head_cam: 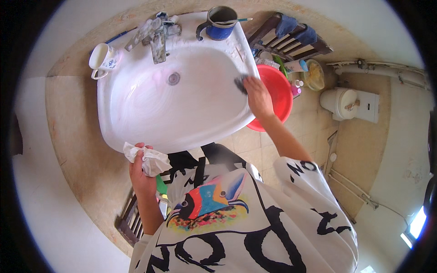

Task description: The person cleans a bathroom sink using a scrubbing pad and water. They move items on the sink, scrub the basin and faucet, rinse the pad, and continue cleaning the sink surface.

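A dark scrubbing pad (241, 84) is in my right hand (258, 96), pressed on the right inner rim of the white washbasin (194, 112). Crumpled white tissue or cloth (152, 161) is held by my left hand (139, 167) just below the basin's front left edge. The metal faucet (158, 41) at the back bears whitish foam. Pinkish residue shows near the drain (173, 78) and on the right rim.
A patterned white mug (102, 58) stands on the left rim, a blue mug (221, 30) with a brush across it at the back right. A red plastic tub (278, 92), a dark slatted rack (290, 37) and a toilet (344, 102) are to the right.
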Tool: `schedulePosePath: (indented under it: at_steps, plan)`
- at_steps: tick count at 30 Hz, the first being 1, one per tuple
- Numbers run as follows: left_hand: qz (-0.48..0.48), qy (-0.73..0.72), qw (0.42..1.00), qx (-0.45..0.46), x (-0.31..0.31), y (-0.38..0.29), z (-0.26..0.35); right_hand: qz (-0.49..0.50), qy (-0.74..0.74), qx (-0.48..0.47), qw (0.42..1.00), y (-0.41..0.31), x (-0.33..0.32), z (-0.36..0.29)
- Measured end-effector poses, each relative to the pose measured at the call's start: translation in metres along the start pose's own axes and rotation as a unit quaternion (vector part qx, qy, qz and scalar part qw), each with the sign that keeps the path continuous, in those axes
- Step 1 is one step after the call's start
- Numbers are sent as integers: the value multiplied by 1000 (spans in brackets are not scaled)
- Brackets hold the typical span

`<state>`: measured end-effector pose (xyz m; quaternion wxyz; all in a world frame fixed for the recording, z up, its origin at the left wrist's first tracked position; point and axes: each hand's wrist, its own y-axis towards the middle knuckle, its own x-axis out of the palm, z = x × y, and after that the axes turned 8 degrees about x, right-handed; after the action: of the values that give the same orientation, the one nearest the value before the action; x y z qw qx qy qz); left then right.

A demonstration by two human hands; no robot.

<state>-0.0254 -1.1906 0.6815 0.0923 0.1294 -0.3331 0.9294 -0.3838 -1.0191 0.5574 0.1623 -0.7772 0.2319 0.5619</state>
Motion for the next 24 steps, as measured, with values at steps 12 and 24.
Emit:
schedulePosePath:
  at_steps: [12, 24]
  plan:
    - [-98, -20, 995, 2, 43, 20, -13, 36, 45, 51, 997, 13, 12, 3]
    - [-350, 558, 634, 405, 234, 177, -101, 50, 81, 84, 992, -8, 18, -5]
